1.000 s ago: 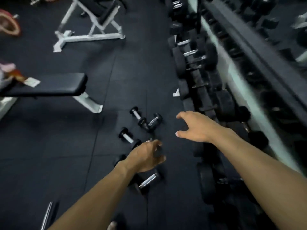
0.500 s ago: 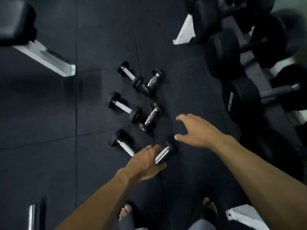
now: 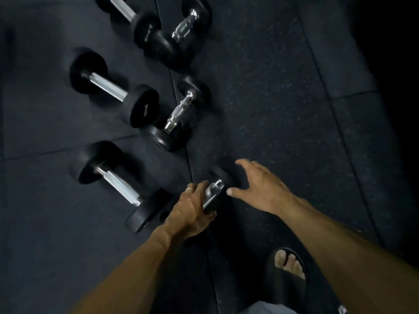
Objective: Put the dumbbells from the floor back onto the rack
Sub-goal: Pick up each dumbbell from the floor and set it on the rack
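6 black chrome-handled dumbbells [image 3: 113, 90], on floor

A black slide sandal [image 3: 286, 288] on a foot stands on dark speckled rubber floor tiles [image 3: 272, 91].

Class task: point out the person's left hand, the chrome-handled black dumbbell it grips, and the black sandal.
left hand [image 3: 192, 214]: head view, back of hand.
chrome-handled black dumbbell [image 3: 212, 194]: head view, chrome handle.
black sandal [image 3: 284, 288]: head view, strap.
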Demonstrator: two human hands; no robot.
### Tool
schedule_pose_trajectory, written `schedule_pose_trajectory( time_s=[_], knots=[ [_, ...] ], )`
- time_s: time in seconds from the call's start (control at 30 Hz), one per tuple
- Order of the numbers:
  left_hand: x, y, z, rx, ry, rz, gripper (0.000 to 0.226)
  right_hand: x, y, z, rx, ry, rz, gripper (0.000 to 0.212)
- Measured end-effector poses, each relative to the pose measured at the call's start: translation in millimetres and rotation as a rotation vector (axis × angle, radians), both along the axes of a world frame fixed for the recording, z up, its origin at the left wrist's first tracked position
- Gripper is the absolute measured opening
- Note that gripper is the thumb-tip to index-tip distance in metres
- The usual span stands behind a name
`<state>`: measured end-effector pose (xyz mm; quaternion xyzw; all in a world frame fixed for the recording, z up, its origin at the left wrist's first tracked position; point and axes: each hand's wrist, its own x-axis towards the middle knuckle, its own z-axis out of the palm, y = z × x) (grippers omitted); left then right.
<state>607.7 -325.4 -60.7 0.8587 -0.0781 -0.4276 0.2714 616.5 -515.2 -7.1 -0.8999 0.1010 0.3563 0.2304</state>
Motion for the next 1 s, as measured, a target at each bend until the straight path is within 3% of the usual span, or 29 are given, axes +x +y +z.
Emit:
schedule_pose_trajectory(
  time_s=[0.13,0.23,0.33,0.47,0.67,1.0],
  knots=[
    [-6.9,-0.3,-34.2,0.062,0.030,0.009,0.069,0.4,4.4,-45.7,0.088,0.001,-0.031,0.079],
    [-6.3,3.3,-40.8,0.072,0.031,0.018,0.057,-1.2,8.5,-65.1,0.155,-0.045,-0.064,0.060],
    [-3.2,3.6,-35.7,0.035,0.045,0.068,0.055,-4.6,11.3,-68.6,0.193,-0.106,-0.083,0.045],
    [-10.9,-0.6,-21.1,-0.024,0.091,0.134,0.055,-3.9,4.0,-53.6,0.230,-0.143,-0.074,0.039],
    [-15.3,-16.2,48.6,-0.159,0.128,0.253,0.054,3.9,-17.3,31.5,0.261,-0.180,-0.033,0.036],
    [33.8,-20.4,259.5,-0.269,-0.002,0.184,0.062,39.6,-35.1,259.1,0.212,-0.334,0.038,0.022]
  ],
)
